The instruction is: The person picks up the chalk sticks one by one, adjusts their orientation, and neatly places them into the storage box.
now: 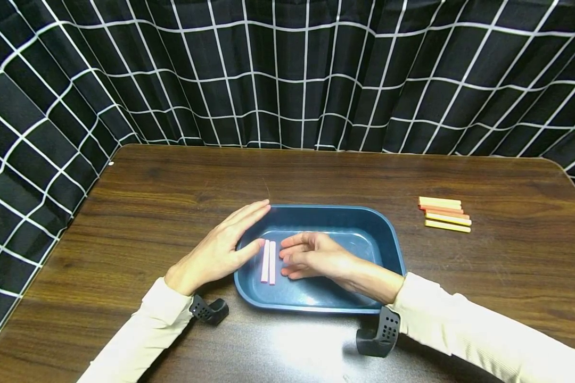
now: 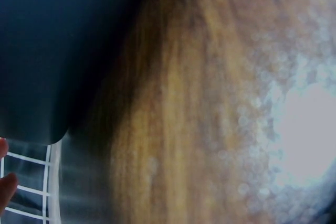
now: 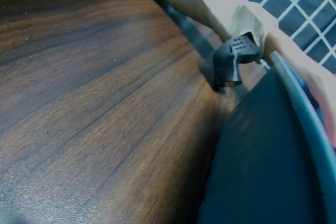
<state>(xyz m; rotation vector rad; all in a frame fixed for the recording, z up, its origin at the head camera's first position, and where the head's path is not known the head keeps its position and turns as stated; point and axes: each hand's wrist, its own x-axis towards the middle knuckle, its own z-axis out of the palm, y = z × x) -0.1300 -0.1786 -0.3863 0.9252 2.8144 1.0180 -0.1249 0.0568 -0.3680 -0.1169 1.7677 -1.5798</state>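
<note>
near the left end of the blue plastic tub (image 1: 311,309), two pale pink chalk sticks (image 1: 272,264) lie on the floor side by side, lengths running away from the person, too close to tell whether they touch. the one on the right sits slightly nearer the person. neither hand grasps anything. the right hand (image 1: 318,259) has its fingers loosely bent and parted, tips just beside the pair with a sliver of tub floor between. the left hand (image 1: 220,246) spreads over the left rim, thumb tip at the far end of the left stick; contact there is unclear.

the step looks like setting the pair neat and parallel. to do it well, i'd use the left thumb as a soft stop and nudge from the right with flat fingertips, low down and along the whole length, since round chalk probably rolls or swings if pushed at one end. go lightly; it may snap.

well apart to the right, a row of yellow and orange chalk sticks (image 1: 448,226) rests on the wood-grain table (image 1: 182,183), behind which hangs a black grid-patterned curtain (image 1: 292,96).
</note>
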